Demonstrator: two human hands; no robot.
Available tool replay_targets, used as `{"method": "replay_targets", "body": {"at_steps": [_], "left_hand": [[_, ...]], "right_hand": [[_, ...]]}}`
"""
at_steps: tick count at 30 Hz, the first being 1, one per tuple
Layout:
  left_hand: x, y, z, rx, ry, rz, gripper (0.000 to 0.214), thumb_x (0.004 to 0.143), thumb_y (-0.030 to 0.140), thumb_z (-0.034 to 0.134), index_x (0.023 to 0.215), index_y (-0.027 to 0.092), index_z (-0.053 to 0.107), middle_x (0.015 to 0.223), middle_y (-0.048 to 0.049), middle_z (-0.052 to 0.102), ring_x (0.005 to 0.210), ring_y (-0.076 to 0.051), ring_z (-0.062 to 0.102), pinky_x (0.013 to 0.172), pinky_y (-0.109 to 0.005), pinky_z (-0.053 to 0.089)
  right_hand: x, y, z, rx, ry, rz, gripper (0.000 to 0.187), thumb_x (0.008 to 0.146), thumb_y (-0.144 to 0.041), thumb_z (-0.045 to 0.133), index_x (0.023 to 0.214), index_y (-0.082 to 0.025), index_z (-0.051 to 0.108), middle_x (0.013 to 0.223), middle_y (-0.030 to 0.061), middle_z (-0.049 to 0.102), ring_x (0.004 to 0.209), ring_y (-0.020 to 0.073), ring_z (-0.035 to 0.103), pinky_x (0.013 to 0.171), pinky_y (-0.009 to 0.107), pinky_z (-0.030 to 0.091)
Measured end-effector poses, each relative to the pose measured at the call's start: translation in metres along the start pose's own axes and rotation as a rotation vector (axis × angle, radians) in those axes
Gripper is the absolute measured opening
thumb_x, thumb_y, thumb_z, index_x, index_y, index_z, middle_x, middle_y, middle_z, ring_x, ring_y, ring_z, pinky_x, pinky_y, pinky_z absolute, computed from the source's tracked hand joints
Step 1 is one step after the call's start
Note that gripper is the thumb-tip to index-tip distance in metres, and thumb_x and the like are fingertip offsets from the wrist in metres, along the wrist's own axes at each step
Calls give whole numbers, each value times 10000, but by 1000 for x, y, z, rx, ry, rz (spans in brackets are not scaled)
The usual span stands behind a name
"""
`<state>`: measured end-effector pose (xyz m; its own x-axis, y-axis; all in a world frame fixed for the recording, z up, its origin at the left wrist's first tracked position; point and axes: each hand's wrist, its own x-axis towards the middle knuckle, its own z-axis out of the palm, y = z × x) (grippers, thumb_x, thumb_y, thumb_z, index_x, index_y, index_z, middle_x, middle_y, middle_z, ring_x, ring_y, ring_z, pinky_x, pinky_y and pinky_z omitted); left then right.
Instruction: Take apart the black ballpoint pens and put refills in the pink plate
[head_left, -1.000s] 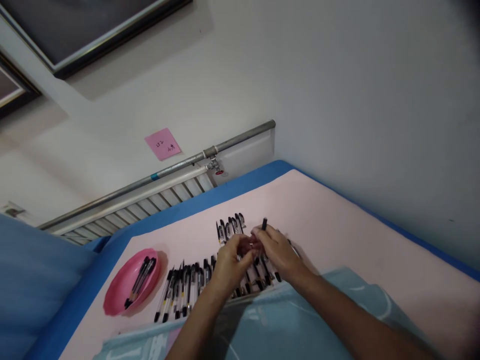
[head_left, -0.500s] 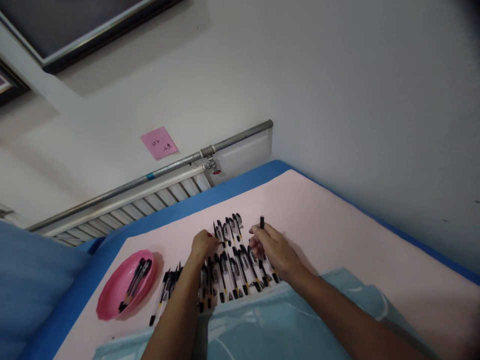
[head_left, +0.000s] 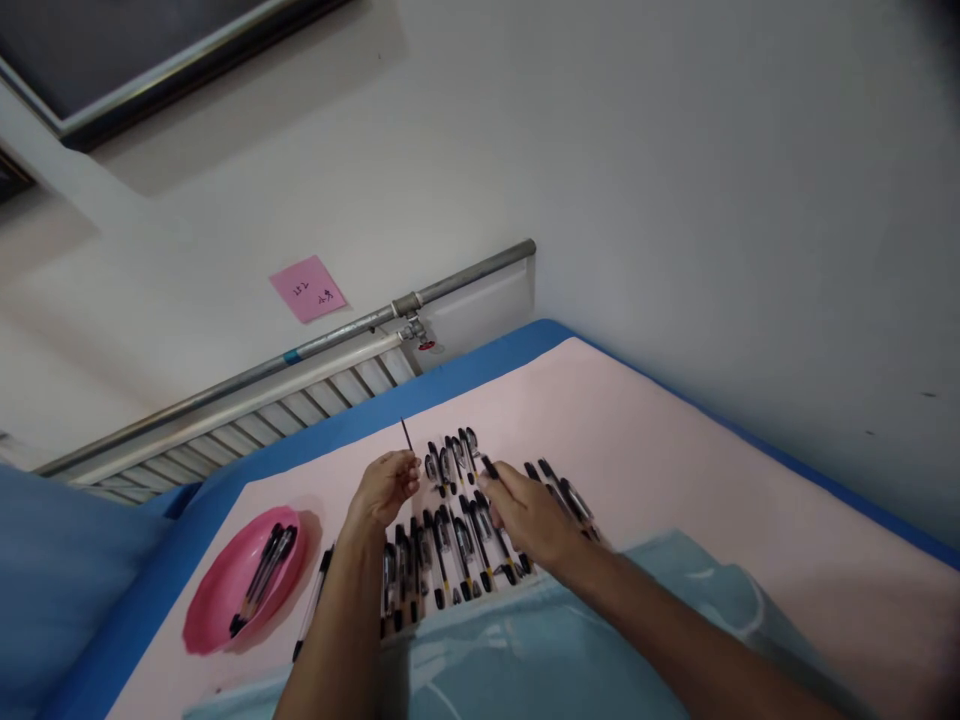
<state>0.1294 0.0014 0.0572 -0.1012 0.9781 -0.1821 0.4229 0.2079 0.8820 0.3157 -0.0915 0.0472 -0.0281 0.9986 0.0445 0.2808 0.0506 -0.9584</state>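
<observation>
Pinched in my left hand (head_left: 386,487) is a thin dark pen refill (head_left: 406,434), which points up and away over the pink table sheet. My right hand (head_left: 529,510) is closed round a black-ended pen part (head_left: 490,467); most of it is hidden by the fingers. Between the hands lies a short back row of pens (head_left: 451,460) with black caps and clear barrels. A longer front row of pens (head_left: 465,550), with small loose clips among them, lies nearer me. More black pens (head_left: 562,492) rest just right of my right hand.
At the left stands a pink bowl (head_left: 199,610) with several black pens (head_left: 262,580) in it. The pink sheet (head_left: 660,470) covers a blue-edged table against the wall. A pipe (head_left: 480,272) and a radiator (head_left: 300,410) run behind it. Light-blue cloth (head_left: 540,650) lies along the near edge.
My left hand has lifted away from the back row and moved left, and the thin refill now shows in it. My right hand has shifted slightly left and down, its pen part now tilted.
</observation>
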Motion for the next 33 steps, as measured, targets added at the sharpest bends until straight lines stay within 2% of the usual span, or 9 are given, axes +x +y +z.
{"method": "replay_targets", "body": {"at_steps": [4, 6, 8, 11, 17, 33], "left_hand": [[-31, 5, 9, -461, -154, 13, 175, 705, 201, 585, 866, 134, 601, 718, -27, 624, 621, -79, 589, 629, -212, 489], [-43, 4, 17, -725, -240, -23, 182, 671, 174, 640, 844, 130, 603, 695, -18, 628, 623, -91, 602, 635, -229, 502], [-52, 4, 24, -843, -281, -48, 170, 655, 166, 670, 806, 131, 599, 705, -22, 646, 639, -111, 619, 634, -246, 514], [-58, 4, 30, -869, -286, -49, 164, 656, 167, 680, 791, 132, 594, 710, -28, 660, 659, -128, 635, 616, -243, 519], [-58, 1, 30, -856, -299, -33, 191, 653, 177, 689, 811, 127, 594, 705, -21, 656, 663, -128, 640, 603, -232, 518], [-60, 0, 33, -756, -206, 34, 221, 624, 237, 711, 782, 145, 587, 684, -6, 636, 646, -130, 628, 562, -232, 501]], "right_hand": [[-6, 0, 8, -170, -110, -144, 265, 878, -364, 316, 782, -198, 499, 601, -12, 526, 574, 130, 489, 546, 223, 302], [-7, 1, 9, -225, -133, -182, 280, 891, -359, 298, 869, -196, 525, 663, 9, 571, 608, 138, 511, 558, 223, 296], [-7, 3, 9, -286, -126, -188, 299, 898, -357, 287, 913, -192, 536, 688, 24, 592, 616, 142, 519, 558, 223, 289], [-5, 4, 8, -347, -121, -182, 320, 903, -359, 275, 930, -188, 544, 717, 40, 614, 627, 148, 532, 556, 223, 285], [-5, 4, 8, -390, -139, -186, 336, 908, -363, 267, 957, -181, 545, 768, 58, 637, 682, 164, 565, 564, 221, 288], [-5, 7, 9, -462, -142, -177, 364, 911, -397, 247, 984, -190, 537, 791, 71, 650, 709, 181, 591, 561, 228, 296]]}}
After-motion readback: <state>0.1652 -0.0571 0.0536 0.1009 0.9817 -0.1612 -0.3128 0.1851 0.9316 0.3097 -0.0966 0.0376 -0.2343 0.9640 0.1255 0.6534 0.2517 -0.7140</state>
